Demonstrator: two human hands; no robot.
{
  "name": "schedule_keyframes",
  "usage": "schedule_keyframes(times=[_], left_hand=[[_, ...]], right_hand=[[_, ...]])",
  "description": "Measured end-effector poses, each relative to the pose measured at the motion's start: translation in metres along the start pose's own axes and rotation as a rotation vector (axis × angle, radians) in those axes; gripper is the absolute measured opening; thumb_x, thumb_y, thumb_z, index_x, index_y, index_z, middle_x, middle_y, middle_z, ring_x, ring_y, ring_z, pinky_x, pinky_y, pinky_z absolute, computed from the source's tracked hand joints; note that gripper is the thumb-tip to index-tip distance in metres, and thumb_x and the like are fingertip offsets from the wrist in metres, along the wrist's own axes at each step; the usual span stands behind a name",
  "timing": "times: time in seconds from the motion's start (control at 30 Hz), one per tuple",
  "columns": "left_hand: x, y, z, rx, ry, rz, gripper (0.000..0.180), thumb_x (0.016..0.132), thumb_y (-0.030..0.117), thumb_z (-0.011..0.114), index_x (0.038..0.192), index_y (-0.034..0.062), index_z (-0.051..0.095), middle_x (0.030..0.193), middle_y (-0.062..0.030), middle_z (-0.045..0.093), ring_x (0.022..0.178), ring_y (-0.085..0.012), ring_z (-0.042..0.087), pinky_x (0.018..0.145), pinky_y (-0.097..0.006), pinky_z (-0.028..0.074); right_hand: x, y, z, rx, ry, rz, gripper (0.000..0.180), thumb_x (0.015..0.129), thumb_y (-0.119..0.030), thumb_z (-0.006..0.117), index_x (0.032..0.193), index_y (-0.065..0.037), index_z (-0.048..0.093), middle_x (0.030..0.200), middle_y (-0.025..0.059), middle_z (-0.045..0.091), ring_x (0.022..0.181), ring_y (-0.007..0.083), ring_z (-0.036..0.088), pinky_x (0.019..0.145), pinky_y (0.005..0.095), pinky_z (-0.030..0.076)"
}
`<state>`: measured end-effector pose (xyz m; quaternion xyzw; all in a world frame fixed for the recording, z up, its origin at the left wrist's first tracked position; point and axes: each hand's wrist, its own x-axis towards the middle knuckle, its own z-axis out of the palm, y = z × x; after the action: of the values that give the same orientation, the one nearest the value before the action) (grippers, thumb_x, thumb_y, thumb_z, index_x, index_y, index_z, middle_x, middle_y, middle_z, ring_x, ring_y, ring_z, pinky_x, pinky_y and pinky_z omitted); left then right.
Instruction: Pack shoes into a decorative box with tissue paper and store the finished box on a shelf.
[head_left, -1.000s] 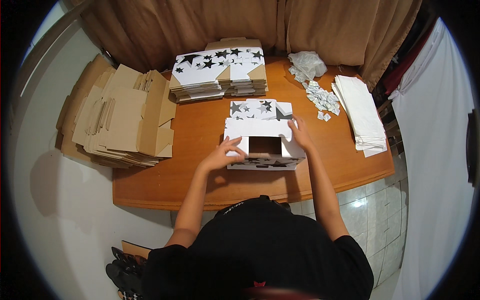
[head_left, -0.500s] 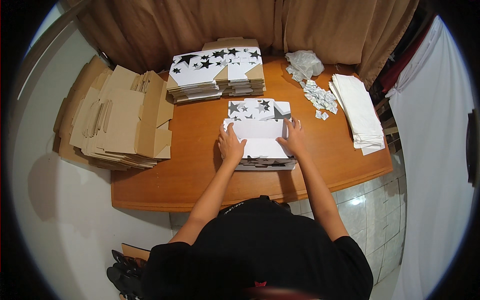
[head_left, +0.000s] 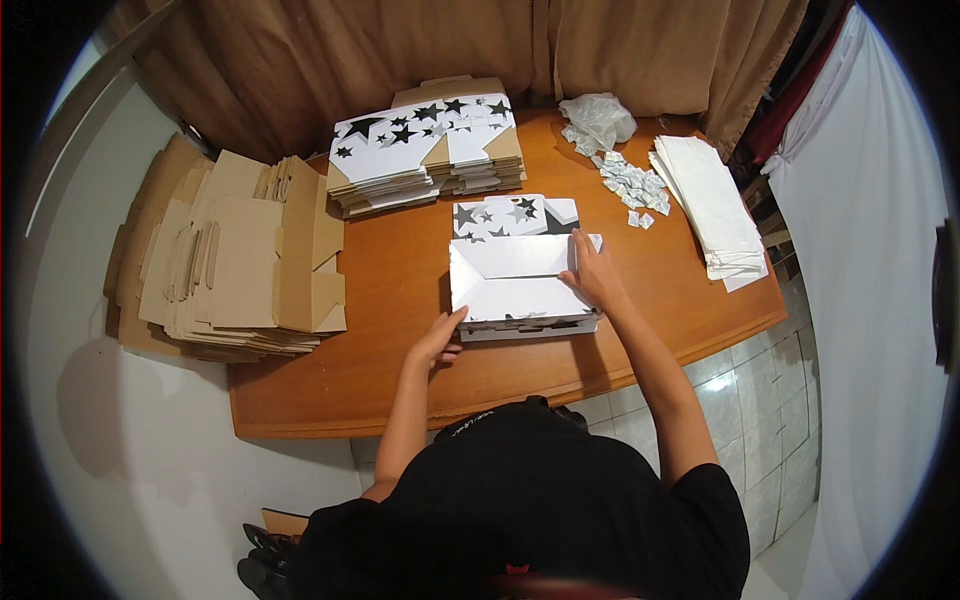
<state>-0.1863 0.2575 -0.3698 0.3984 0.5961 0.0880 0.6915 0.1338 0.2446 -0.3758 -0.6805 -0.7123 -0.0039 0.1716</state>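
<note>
A white cardboard box [head_left: 515, 298] with black and grey stars outside stands open-topped on the table in front of me. Its star-printed lid flap [head_left: 505, 216] lies back on the far side. My right hand [head_left: 597, 275] grips the right wall, thumb on the inside and fingers over the edge. At the near left corner is my left hand [head_left: 436, 342], its thumb at the box's edge and its fingers apart and lower down, partly hidden. The box's inside is plain white, and I see nothing in it.
Flat star-printed boxes [head_left: 425, 150] are stacked at the back. Brown folded cartons [head_left: 235, 260] pile up on the left. Toward the back right lie small white packets [head_left: 635, 185], a clear plastic bag [head_left: 600, 120] and a stack of white sheets [head_left: 705, 205]. A brown curtain [head_left: 640, 60] hangs behind.
My left hand has left the left wall and come down toward me to the near left corner. My right hand stays on the right wall. The whole view has shifted slightly.
</note>
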Motion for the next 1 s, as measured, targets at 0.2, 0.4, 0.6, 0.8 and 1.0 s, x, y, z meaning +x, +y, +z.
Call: schedule_keyframes(times=[0.2, 0.4, 0.6, 0.8, 1.0], left_hand=[[-0.017, 0.002, 0.023, -0.239, 0.086, 0.297, 0.09, 0.071, 0.042, 0.073, 0.138, 0.0054, 0.024, 0.138, -0.0207, 0.03, 0.123, -0.0354, 0.036, 0.094, -0.043, 0.038], [-0.027, 0.05, 0.015, 0.028, 0.722, 1.144, 0.078, 0.067, 0.018, 0.078, 0.132, 0.0073, 0.035, 0.134, -0.0154, 0.026, 0.12, -0.0259, 0.035, 0.096, -0.042, 0.035], [-0.063, 0.1, 0.049, 0.243, 0.763, 1.692, 0.079, 0.051, 0.02, 0.084, 0.121, 0.0199, 0.048, 0.137, -0.0237, 0.02, 0.124, -0.0409, 0.031, 0.099, -0.049, 0.034], [-0.01, 0.066, 0.099, 0.732, 0.815, 1.816, 0.042, 0.061, 0.027, 0.072, 0.1, 0.0362, 0.063, 0.132, -0.0118, 0.042, 0.117, -0.0276, 0.04, 0.092, -0.037, 0.025], [0.025, 0.025, 0.162, 1.064, 0.63, 1.774, 0.026, 0.073, 0.025, 0.064, 0.097, 0.0318, 0.066, 0.136, -0.0051, 0.041, 0.124, -0.0213, 0.036, 0.099, -0.039, 0.021]], right_hand=[[-0.005, -0.021, -0.027, 0.093, 0.064, 0.043, 0.075, 0.072, -0.025, 0.071, 0.13, 0.003, 0.032, 0.137, 0.0203, 0.035, 0.118, 0.0435, 0.037, 0.101, 0.0472, 0.03], [-0.002, -0.057, -0.021, 0.392, 0.339, 0.155, 0.067, 0.078, -0.026, 0.066, 0.13, 0.003, 0.034, 0.138, 0.0212, 0.034, 0.122, 0.0418, 0.034, 0.104, 0.0453, 0.026], [0.0, -0.067, 0.006, 1.037, 0.246, 0.3, 0.056, 0.09, -0.041, 0.049, 0.125, 0.002, 0.044, 0.131, 0.025, 0.041, 0.126, 0.034, 0.036, 0.105, 0.0402, 0.027], [-0.002, -0.071, -0.065, 1.509, 0.211, 0.808, 0.068, 0.088, -0.056, 0.041, 0.129, -0.002, 0.039, 0.119, 0.0142, 0.051, 0.098, 0.0254, 0.056, 0.073, 0.0401, 0.049], [-0.013, -0.012, -0.061, 1.281, -0.247, 0.775, 0.067, 0.078, -0.044, 0.063, 0.122, 0.002, 0.041, 0.103, 0.0128, 0.056, 0.09, 0.0201, 0.056, 0.062, 0.0335, 0.049]])
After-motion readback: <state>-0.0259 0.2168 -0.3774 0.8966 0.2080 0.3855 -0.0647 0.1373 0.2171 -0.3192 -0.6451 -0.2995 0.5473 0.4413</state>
